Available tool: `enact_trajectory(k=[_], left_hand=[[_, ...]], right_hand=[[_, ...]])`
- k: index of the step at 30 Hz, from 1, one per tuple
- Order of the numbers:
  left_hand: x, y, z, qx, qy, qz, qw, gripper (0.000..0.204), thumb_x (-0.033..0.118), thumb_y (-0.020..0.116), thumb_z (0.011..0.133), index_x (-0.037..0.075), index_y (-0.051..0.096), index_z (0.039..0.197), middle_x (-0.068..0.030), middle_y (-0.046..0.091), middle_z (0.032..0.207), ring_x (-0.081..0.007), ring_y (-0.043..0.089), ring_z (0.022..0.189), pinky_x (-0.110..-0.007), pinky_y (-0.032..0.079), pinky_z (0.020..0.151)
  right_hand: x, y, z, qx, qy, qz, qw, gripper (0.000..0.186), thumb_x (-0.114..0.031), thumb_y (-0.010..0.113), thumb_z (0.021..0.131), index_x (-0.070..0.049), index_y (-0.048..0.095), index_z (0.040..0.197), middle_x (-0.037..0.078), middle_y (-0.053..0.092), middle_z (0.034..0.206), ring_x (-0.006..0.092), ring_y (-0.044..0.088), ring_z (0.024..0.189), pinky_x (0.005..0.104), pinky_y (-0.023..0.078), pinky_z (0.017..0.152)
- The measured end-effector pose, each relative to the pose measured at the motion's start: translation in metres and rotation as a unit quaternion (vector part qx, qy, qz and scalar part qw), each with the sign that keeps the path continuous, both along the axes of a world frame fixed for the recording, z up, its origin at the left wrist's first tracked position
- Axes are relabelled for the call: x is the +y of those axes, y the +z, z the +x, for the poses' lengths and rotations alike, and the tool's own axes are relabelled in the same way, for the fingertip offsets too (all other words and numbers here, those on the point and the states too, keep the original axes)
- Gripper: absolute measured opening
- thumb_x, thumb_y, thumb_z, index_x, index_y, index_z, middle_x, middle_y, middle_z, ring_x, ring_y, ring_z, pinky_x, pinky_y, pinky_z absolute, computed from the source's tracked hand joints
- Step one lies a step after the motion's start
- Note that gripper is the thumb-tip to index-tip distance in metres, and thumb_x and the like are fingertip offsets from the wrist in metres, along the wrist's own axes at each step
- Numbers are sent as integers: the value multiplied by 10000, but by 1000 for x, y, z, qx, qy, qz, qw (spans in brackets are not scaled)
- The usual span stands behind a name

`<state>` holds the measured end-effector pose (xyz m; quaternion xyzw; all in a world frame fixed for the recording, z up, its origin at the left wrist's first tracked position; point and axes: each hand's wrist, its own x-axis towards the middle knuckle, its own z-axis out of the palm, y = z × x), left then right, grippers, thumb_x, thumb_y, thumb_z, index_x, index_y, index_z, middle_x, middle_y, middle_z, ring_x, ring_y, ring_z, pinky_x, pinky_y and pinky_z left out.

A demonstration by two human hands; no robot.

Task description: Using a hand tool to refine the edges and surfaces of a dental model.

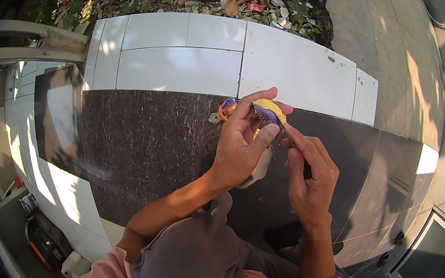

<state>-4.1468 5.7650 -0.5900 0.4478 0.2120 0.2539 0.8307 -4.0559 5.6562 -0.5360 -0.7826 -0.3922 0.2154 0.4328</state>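
My left hand (238, 151) is closed around a small purple and yellow piece (268, 114), its purple side dotted with pale specks; I cannot make out its kind. Close by on the right, my right hand (311, 170) has its thumb and fingers pinched together, the fingertips at the piece's lower edge. Something thin seems to be between them, too small to name. Beyond my left wrist, an orange and purple object (227, 108) lies on the dark slab, beside a small flat pale disc (214, 118). A beige thing (260, 170) shows partly below my hands.
The dark speckled slab (145, 143) is bordered by white tiles (180, 63). Past them is a strip of soil with litter (256, 7). A metal railing (39, 45) stands at the far left, a black and red case (43, 241) and a white jug (75, 266) at the near left.
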Motion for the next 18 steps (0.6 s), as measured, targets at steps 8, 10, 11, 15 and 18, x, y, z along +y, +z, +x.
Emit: enact_trajectory(k=[8, 10, 11, 15, 18], left_hand=[[1, 3, 0, 20, 44, 39, 998, 454, -1, 598, 877, -57, 438, 1298, -245, 436, 1383, -243, 548, 1200, -338, 468, 994], [0, 6, 2, -2, 71, 76, 995, 453, -17, 614, 862, -50, 448, 1282, -258, 395, 1417, -273, 517, 1241, -349, 462, 1003], [0, 8, 2, -2, 70, 77, 995, 453, -17, 614, 862, -50, 448, 1282, -258, 395, 1417, -273, 517, 1241, -349, 462, 1003], [0, 12, 3, -3, 78, 104, 991, 455, -1, 623, 864, -40, 439, 1279, -280, 380, 1421, -282, 505, 1254, -347, 454, 1011], [0, 12, 4, -6, 90, 111, 990, 455, -17, 621, 857, -32, 440, 1273, -271, 385, 1422, -269, 510, 1250, -311, 469, 980]], right_hand=[[-1, -5, -6, 0, -1, 16, 1000, 392, 95, 562, 852, -50, 642, 1208, 117, 633, 870, 160, 624, 717, 266, 500, 638], [-3, -12, -17, 13, -43, 45, 998, 397, 93, 551, 864, -47, 631, 1227, 110, 628, 880, 133, 596, 684, 248, 490, 626], [-3, -12, -22, 13, -43, 45, 998, 397, 93, 551, 864, -47, 631, 1227, 110, 628, 880, 133, 596, 684, 248, 490, 626], [3, -11, -38, 84, -109, 82, 987, 362, 53, 527, 906, -25, 605, 1252, 95, 627, 885, 105, 566, 670, 236, 474, 601], [6, -11, -46, 111, -136, 97, 980, 351, 25, 516, 930, -19, 586, 1271, 94, 626, 902, 90, 550, 661, 223, 461, 584]])
